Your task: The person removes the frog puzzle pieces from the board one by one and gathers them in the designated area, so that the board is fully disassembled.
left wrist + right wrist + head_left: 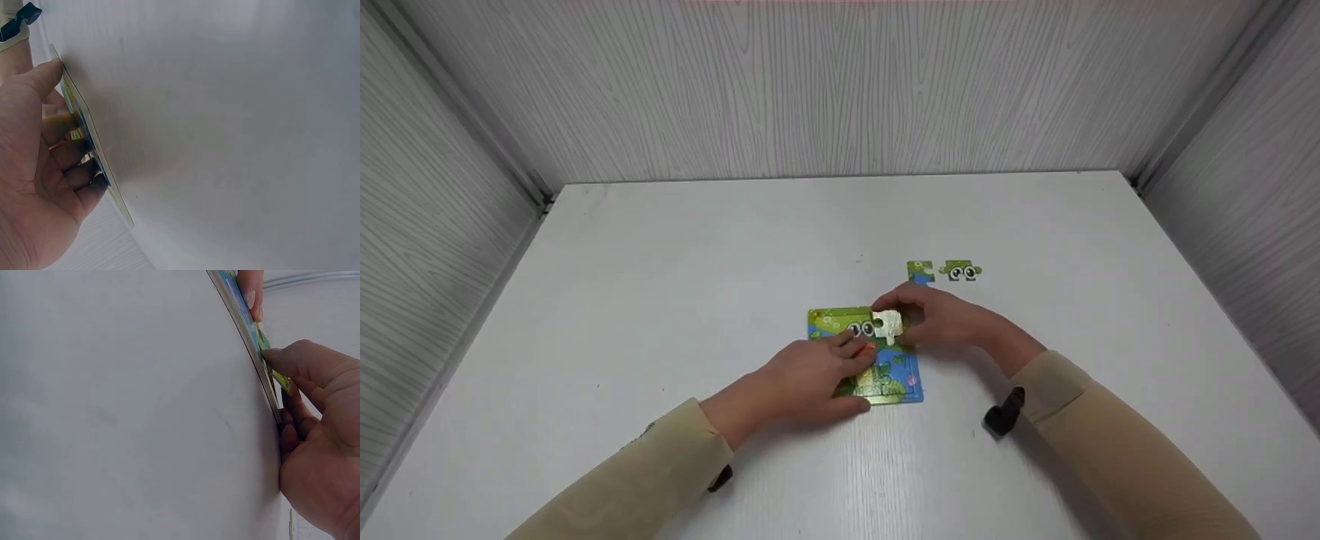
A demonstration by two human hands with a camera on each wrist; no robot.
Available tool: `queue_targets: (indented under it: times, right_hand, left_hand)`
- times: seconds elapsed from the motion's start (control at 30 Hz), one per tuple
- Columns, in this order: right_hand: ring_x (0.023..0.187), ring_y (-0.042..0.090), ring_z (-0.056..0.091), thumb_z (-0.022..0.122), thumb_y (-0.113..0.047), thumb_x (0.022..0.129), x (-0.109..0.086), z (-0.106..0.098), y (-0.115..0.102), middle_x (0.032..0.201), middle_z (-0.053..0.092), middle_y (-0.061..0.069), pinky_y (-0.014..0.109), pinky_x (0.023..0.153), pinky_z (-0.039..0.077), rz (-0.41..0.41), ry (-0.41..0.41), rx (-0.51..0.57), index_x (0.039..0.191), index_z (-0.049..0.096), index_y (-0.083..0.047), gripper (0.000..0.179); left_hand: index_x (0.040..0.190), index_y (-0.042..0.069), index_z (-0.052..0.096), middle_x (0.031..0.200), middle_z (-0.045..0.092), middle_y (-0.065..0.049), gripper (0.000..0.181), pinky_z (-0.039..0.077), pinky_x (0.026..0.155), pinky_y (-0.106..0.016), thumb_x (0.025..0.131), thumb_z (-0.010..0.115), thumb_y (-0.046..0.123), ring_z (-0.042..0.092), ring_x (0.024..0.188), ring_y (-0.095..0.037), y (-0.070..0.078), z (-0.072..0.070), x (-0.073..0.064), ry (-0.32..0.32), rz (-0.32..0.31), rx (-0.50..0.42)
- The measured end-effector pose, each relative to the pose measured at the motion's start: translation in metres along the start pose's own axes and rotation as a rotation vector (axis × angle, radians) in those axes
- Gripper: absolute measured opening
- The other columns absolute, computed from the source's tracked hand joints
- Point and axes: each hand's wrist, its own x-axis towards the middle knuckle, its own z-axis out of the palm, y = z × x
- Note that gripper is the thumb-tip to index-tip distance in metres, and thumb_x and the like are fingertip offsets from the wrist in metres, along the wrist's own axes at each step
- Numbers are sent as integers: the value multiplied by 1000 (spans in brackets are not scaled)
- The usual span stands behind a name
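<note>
A jigsaw board [911,375] with a green and blue cartoon picture lies on the white table. My left hand [814,375] rests over its left part, fingers on the picture and thumb at the near edge. In the left wrist view those fingertips press on the board [93,135], seen edge-on. My right hand [941,319] is at the board's far right corner. Between its thumb and fingers it pinches a puzzle piece [889,324], glossy with glare; the right wrist view shows this green piece [282,381] tilted up from the board.
Beyond the right hand lie two loose pieces: a green and blue corner piece [919,270] and a green piece with two eyes [961,271]. The white table [697,255] is bounded by wood-grain panels [840,90] behind and at both sides.
</note>
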Motion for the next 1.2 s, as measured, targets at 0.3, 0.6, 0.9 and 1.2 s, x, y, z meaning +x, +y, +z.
queue_targets:
  times: [0.3,0.6,0.9,1.2]
  right_hand:
    - [137,15,48,78,-15,96,0,-1,0,140,60,-13,44,123,31,10,12,-27,139,69,-34,48]
    - [132,18,53,78,-13,95,2,-1,6,137,64,-8,45,118,37,-65,17,-34,141,71,-29,49]
    - [129,16,53,75,-11,95,0,0,4,136,63,-10,42,116,39,-31,19,-47,141,71,-32,51]
    - [134,15,53,73,-9,94,0,1,4,138,64,-13,42,118,37,-26,53,-34,139,71,-31,50]
  left_hand:
    - [166,15,38,169,37,-6,77,41,119,-47,105,56,59,32,157,-28,0,0,-1,6,7,6]
    - [166,16,38,169,36,-5,76,41,120,-45,105,55,59,30,158,-26,-1,2,0,9,3,5]
    - [166,16,37,169,36,-4,77,39,120,-45,105,54,59,30,158,-27,-1,3,0,12,8,7]
    - [167,17,37,170,36,-4,78,39,121,-44,105,54,61,30,158,-26,-2,2,0,5,5,16]
